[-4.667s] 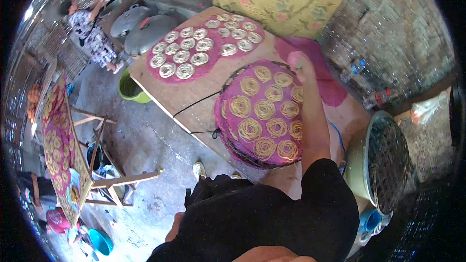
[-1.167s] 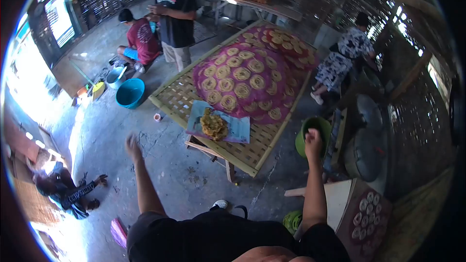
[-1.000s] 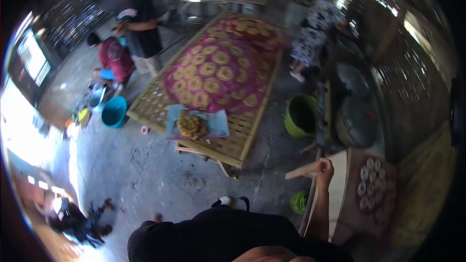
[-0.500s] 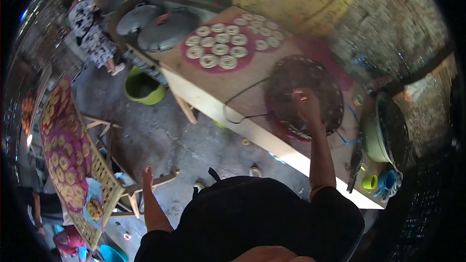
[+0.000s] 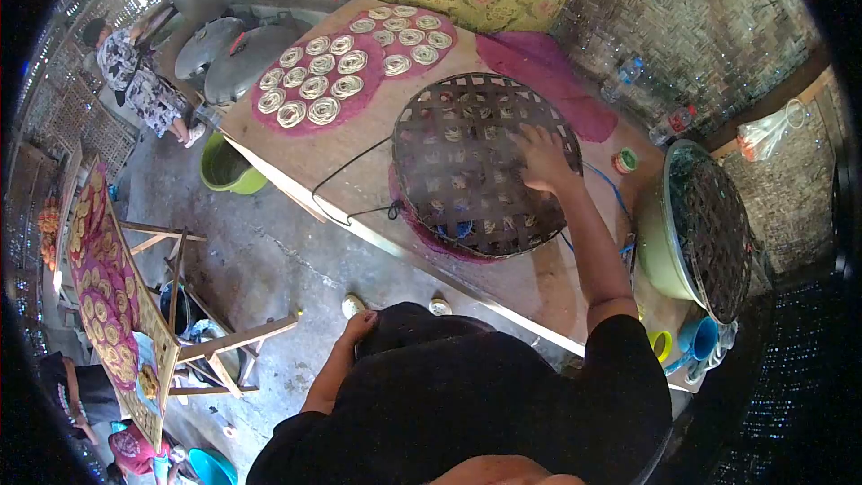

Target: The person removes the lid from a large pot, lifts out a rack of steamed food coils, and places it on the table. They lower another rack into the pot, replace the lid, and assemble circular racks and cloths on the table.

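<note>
My right hand [image 5: 543, 157] lies with spread fingers over the right part of a dark, round, open-weave basket [image 5: 440, 126], touching or just above it. Purple cloth shows beneath the basket, and a blue bit of something is visible through its gaps. A thin dark cord [image 5: 332, 175] loops out from its left side. Down by my waist, my left hand [image 5: 361, 324] is curled closed against the dark clothing; whatever it holds, if anything, is hidden. Left of the basket, several pale coiled noodle-like rounds [image 5: 321, 87] rest on purple cloth on the wooden table [image 5: 368, 181].
A big green tub [image 5: 663, 256] with another woven tray stands at the table's right, near a blue mug [image 5: 699, 338] and yellow cup [image 5: 662, 345]. Lidded pots [image 5: 247, 63] and a green bucket [image 5: 229, 166] are at left. A slatted rack [image 5: 166, 323] stands behind more people.
My right hand has gone from curled fingers above the basket to spread fingers over its right part. My left hand has come in from the side to my waist. The camera view has shifted.
</note>
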{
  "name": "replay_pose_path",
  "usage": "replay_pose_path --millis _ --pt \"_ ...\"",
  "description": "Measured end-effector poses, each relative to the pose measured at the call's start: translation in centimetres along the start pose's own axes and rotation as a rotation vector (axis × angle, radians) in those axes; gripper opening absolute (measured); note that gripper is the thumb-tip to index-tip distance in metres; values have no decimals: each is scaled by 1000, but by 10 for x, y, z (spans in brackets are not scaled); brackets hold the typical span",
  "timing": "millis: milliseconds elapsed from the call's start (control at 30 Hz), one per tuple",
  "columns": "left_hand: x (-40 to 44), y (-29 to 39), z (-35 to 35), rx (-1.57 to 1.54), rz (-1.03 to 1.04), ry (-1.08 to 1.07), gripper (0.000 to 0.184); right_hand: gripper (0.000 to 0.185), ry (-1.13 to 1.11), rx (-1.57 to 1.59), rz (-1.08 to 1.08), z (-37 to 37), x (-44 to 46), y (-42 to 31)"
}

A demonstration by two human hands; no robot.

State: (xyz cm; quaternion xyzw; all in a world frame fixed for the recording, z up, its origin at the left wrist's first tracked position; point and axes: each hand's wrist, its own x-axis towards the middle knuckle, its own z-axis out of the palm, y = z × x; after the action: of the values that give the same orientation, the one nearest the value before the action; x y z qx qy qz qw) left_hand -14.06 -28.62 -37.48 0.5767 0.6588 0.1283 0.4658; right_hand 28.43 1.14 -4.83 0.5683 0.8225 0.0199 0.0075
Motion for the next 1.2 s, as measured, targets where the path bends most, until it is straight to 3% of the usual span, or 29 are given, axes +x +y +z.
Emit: replay_pose_path --millis 67,100,133,167,200,233,300,367,400,467,533,667,733,800,833,867,967,1000,1067,1200 --pt "17 -86 19 211 73 -27 37 63 38 -37 -46 6 9 3" --pt "9 -68 7 315 111 -35 38 63 42 -33 -47 5 15 4" --pt "-9 -52 -5 148 -203 -50 36 66 -53 -62 -67 4 23 6" --pt "-4 -74 -9 242 -300 -156 26 69 -150 -92 -86 2 26 7" --pt "-4 -107 -6 626 -44 -118 24 69 -147 -94 -85 0 26 8" --pt "-3 -118 -7 463 -316 -62 25 64 -102 -23 -134 -4 24 9" --pt "-12 -118 -16 373 -462 -50 29 59 -56 41 -185 -28 20 8" --pt "-8 -135 -5 276 -527 -25 30 39 -159 139 -206 -64 9 6" --pt "-8 -141 -3 187 -593 -1 31 39 -161 141 -202 -74 8 14" --pt "0 -135 4 186 -585 -19 32 34 -210 354 -101 -93 3 47" --pt "13 -131 10 238 -479 -79 32 17 179 567 -270 -118 -23 63" --pt "63 -118 20 230 -390 -149 32 15 254 530 -80 -124 -43 75" --pt "83 -77 10 395 -209 -131 32 21 -50 417 184 -132 -49 52" --pt "94 -47 7 355 -189 -34 32 28 -155 529 100 -34 -10 97" --pt "97 -33 2 319 -175 57 32 34 -11 482 -22 -20 -6 89" --pt "95 -16 -11 391 -37 -26 33 40 130 436 -145 -10 -2 73" --pt "89 -1 -20 393 -8 69 34 55 104 360 -105 1 28 30" --pt "87 -7 -20 392 -19 78 34 55 104 366 -118 -1 34 22" --pt "85 -29 -17 351 -144 100 34 68 -109 111 -62 -9 49 8" --pt "61 -64 -4 245 -276 111 36 70 -121 24 -167 -8 75 12"
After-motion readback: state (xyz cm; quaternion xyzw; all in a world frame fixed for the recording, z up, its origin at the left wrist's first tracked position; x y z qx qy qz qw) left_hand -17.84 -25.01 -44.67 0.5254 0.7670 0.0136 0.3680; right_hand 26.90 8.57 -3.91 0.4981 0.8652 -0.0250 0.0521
